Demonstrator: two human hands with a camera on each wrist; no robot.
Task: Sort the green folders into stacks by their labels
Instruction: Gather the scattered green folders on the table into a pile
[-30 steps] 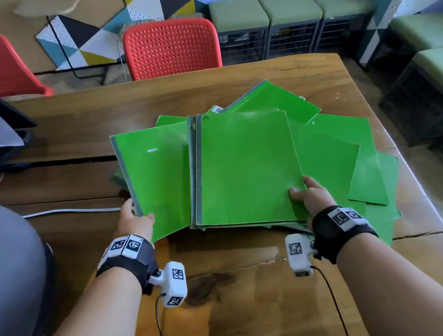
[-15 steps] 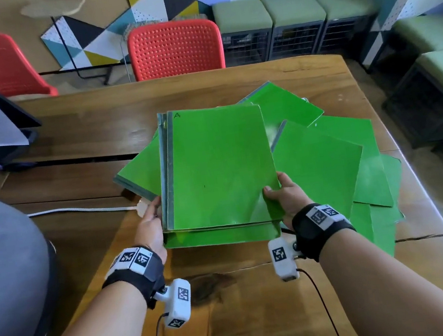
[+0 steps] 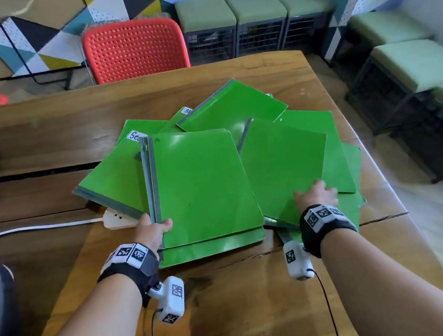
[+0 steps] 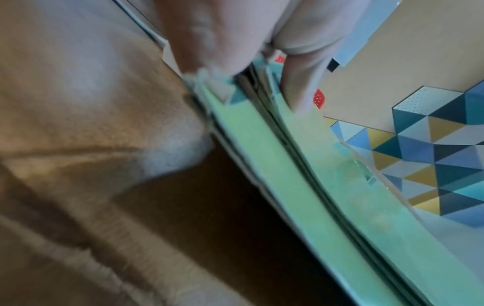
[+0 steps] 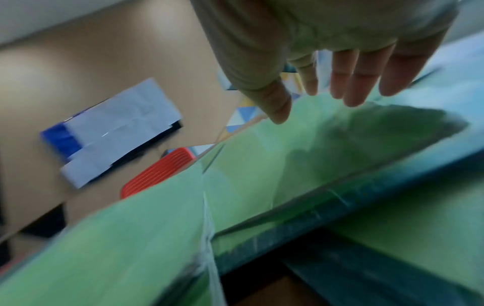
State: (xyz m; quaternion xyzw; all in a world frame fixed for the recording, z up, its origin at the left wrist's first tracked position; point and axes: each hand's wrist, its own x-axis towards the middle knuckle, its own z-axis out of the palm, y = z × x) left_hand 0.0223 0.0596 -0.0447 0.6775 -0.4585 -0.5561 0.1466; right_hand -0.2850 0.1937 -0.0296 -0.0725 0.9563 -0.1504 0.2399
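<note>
**Currently: left hand grips a small folder stack, right hand lies flat on a loose folder**

Currently the left hand (image 3: 154, 230) grips the near left corner of a small stack of green folders (image 3: 203, 187). The thumb lies on the top cover and the fingers curl under the grey spine edge; the left wrist view shows several spines (image 4: 275, 165) pinched together between thumb and fingers. This stack is the landmark for the positions below. Its spines run along the left side, and its near edge sits close to the front of the folder pile on the wooden desk (image 3: 247, 305).

The right hand (image 3: 315, 193) is just right of the stack. Its fingers (image 5: 350, 82) are straight and slightly spread, resting flat on the near corner of a loose green folder (image 3: 284, 165) that lies tilted against the stack's right edge. The hand holds nothing.

Behind the stack, further green folders lie fanned and overlapping. One of them (image 3: 231, 104) sits at the far side with its grey spine turned up-left. A white label (image 3: 135, 135) shows at the stack's far left corner, its writing only partly legible. Another folder (image 3: 109, 182) projects to the left from under the stack.

A white power strip (image 3: 117, 219) with a white cable (image 3: 34, 228) lies on the desk just left of the stack's near corner. A red chair (image 3: 134, 49) stands beyond the far desk edge.
</note>
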